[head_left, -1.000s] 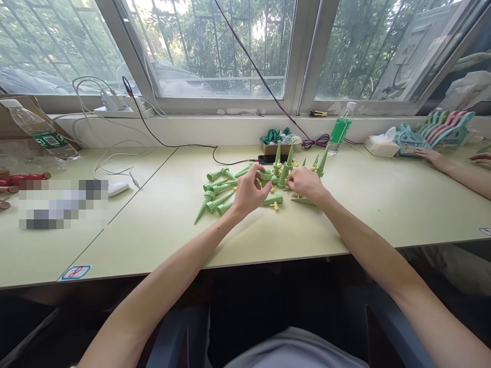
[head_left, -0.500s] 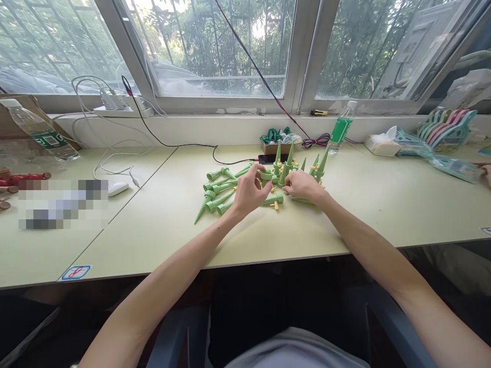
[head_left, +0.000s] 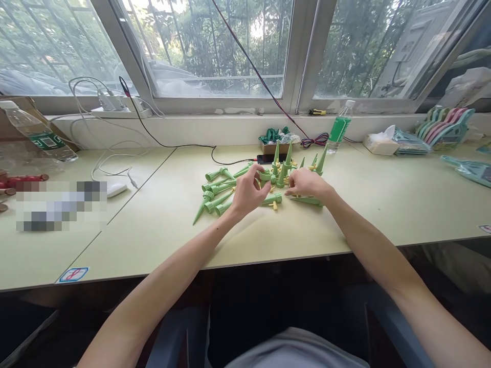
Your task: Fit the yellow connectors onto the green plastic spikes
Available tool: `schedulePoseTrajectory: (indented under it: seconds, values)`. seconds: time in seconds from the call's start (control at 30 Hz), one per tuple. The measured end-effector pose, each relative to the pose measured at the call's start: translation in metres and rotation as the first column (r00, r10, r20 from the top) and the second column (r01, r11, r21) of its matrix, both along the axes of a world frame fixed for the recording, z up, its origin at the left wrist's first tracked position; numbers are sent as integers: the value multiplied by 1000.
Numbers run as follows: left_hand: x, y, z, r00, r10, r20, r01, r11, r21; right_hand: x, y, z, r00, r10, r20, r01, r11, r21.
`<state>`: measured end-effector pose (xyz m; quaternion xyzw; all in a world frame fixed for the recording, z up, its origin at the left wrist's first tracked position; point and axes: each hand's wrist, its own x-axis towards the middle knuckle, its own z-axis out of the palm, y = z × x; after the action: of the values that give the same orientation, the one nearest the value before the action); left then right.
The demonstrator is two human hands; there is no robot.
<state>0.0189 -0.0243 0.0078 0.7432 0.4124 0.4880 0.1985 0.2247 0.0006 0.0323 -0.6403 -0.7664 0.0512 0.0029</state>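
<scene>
My left hand (head_left: 248, 190) holds a green ring-shaped plastic part (head_left: 264, 176) between thumb and fingers, just above the table. To its right, my right hand (head_left: 308, 184) is low among the green pieces with its fingertips drawn together; whatever they grip, if anything, is hidden. Several green plastic watering spikes (head_left: 216, 189) with capped ends lie on the left of the pile. Others stand point up, such as the tall spike (head_left: 288, 155) behind my hands. One spike (head_left: 307, 201) lies under my right hand. Small yellow valves (head_left: 273, 205) sit among them.
Behind the spikes are a dark phone (head_left: 264, 159) on a cable and a small cardboard box (head_left: 274, 148). A water bottle (head_left: 339, 128), tissue pack (head_left: 381, 144) and light-blue plastic piece (head_left: 470, 170) are to the right. A white cable (head_left: 115, 156) lies left.
My right hand has shifted slightly right, showing more of the lying spike. My left hand keeps the green ring. At far right, the light-blue piece moved right, and another person's hand left view.
</scene>
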Motion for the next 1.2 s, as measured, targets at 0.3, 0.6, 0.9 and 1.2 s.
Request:
schedulePoseTrajectory:
  seconds: [0.3, 0.6, 0.9, 1.2]
  values:
    - [0, 3, -4, 1000, 1, -11, 0, 1000, 14, 3, -2, 4, 998, 54, 10, -53, 993, -106]
    - [-1, 3, -5, 1000, 1, -25, -1, 1000, 12, 4, 0, 4, 993, 115, 27, -109, 978, -176]
    - [0, 2, -2, 1000, 6, -18, -6, 1000, -6, 1, 2, -3, 971, 229, -74, -226, 973, 47]
    - [-1, 4, -1, 999, 8, 33, -7, 999, -43, -20, -5, -15, 761, 483, -433, -282, 847, 451]
